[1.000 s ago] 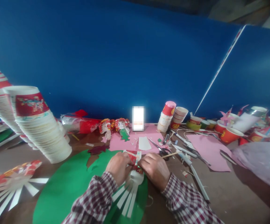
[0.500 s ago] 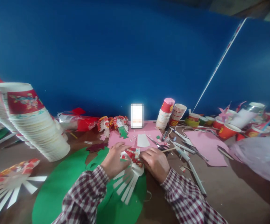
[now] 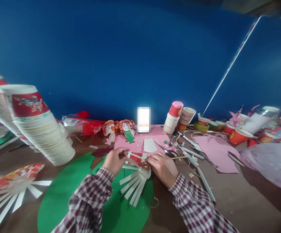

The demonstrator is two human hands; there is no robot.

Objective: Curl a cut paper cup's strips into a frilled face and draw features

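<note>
Between my hands is a paper cup (image 3: pixel 144 174) cut into strips. Its white strips fan out toward me, while red printed ones point away. My left hand (image 3: pixel 115 161) is closed, thumb and fingers pinching a strip on the cup's left side. From the right, my right hand (image 3: pixel 163 166) grips the cup by its edge, with the fingertips partly hidden. Under the cup lies a green paper sheet (image 3: pixel 77 194) with a rounded outline. Just beyond my right hand are black-handled scissors (image 3: pixel 170 153) and a thin wooden stick (image 3: pixel 179 157).
Tall stacks of paper cups (image 3: pixel 42 129) lean at the left, above another cut cup (image 3: pixel 16 181). Paper figures (image 3: pixel 126 129) stand at the back near pink paper (image 3: pixel 155 132). More cup stacks (image 3: pixel 175 113), glue sticks (image 3: pixel 205 181) and a plastic bag (image 3: pixel 271 165) are at the right.
My left hand has drawn back slightly to the left and its fingers have closed into a pinch, uncovering more of the red strips. My right hand stays at the cup.
</note>
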